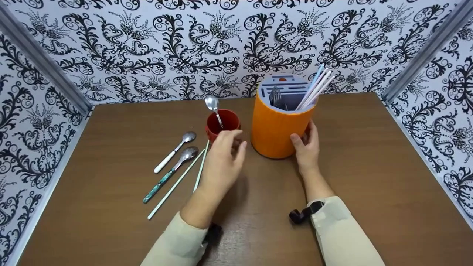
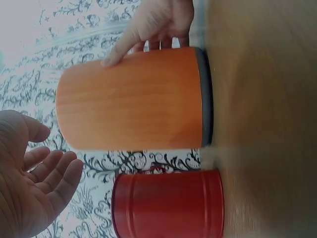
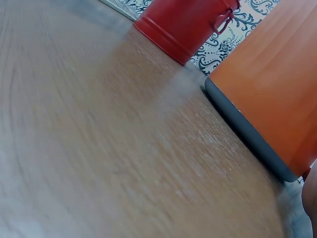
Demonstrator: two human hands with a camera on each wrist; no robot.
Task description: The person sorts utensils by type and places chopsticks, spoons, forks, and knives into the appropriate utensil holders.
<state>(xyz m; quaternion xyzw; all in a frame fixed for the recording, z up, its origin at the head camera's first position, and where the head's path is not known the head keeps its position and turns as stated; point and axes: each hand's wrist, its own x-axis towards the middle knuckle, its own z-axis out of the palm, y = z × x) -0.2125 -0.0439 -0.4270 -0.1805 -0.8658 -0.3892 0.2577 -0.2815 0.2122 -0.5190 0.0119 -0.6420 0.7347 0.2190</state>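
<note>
The orange holder (image 1: pixel 275 135) stands upright towards the back of the tabletop (image 1: pixel 369 155), the red cup (image 2: pixel 168 206) close on its left. The right grip (image 1: pixel 309 149) is wrapped on the holder's right side, thumb forward. The left grip (image 1: pixel 223 159) is raised on the near side of the cup, fingers loosely bent, holding nothing and touching neither vessel.

The step in hand looks like steadying the holder while the other side is between pieces. The next move likely calls for the left grip to pinch one loose piece near its end, the holder kept firm meanwhile.

Counted: one holder, one cup and three spoons: one leaning in the cup (image 1: pixel 212 102), one white-handled (image 1: pixel 165 162) and one teal-handled (image 1: pixel 159 186), both flat on the tabletop. Two pale green sticks (image 1: pixel 176 183) lie beside them. Inside the holder, forks (image 1: pixel 275 96) and pale sticks (image 1: pixel 315 90) bunch too tightly to count surely.

Beyond are two cream sleeves (image 1: pixel 347 225) and patterned walls (image 1: pixel 135 37).
</note>
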